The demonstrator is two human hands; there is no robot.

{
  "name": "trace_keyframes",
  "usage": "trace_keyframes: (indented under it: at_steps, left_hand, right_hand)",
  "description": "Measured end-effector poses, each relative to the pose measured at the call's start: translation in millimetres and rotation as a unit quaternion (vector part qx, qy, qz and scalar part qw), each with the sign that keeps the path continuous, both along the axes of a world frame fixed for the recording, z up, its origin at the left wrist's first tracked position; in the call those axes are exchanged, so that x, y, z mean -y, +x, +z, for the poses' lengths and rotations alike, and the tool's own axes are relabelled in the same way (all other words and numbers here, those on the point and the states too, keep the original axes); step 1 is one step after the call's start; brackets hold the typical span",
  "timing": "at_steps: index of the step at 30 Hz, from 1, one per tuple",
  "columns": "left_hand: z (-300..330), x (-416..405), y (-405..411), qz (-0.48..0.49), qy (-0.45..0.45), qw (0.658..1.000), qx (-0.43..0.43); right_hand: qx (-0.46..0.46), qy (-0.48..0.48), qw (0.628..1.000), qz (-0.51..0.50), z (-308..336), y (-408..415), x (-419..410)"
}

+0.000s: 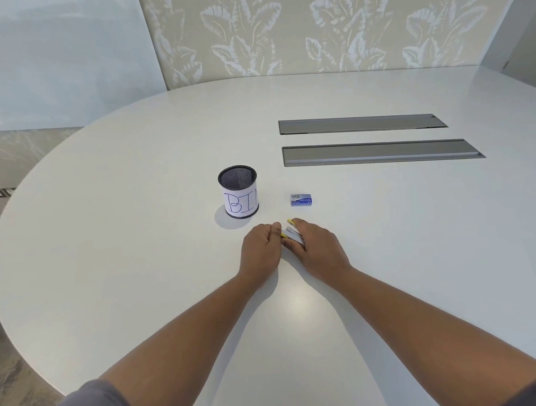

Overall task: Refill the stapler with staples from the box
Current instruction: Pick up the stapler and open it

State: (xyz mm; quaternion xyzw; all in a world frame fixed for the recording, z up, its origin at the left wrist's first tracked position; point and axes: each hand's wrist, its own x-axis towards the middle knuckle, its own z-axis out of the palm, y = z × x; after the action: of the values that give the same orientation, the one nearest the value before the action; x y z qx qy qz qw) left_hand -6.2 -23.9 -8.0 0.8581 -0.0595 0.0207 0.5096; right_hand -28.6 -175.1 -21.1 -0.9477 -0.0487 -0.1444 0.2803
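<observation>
Both of your hands meet at the middle of the frame over the stapler (292, 235), a small grey-metal one with yellow tips. Your right hand (319, 246) lies over it with the fingers curled around its body, holding it against the worktop (391, 257); your left hand (260, 251) is closed into a loose fist, thumb and forefinger pinching at the stapler's near-left end. Whether the lid is already lifted is too small to tell.

My reading is that you are working the stapler open. Keep the right hand steady as the anchor and let the left do the pulling, lifting the top away from the base, not twisting it, so the spring rail shows fully before you reach for staples. Keep your fingertips off the front slot.

Just above your hands, apart from them, the staple box (301, 199) lies flat and looks closed; it is blue and white, and its printing is too small to read. To its left stands a black mesh cup (238, 190) wrapped in white paper, hand-lettered "BI" with a further stroke cut off by the curve, likely "BIN".
</observation>
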Motion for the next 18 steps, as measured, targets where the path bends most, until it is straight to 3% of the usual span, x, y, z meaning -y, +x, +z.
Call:
trace_keyframes:
  at_steps: [18]
  left_hand:
    - [-2.0, -0.3, 2.0, 0.002, -0.002, 1.0, 0.0]
  right_hand:
    - [0.016, -0.024, 1.0, 0.006, -1.7, 1.2, -0.4]
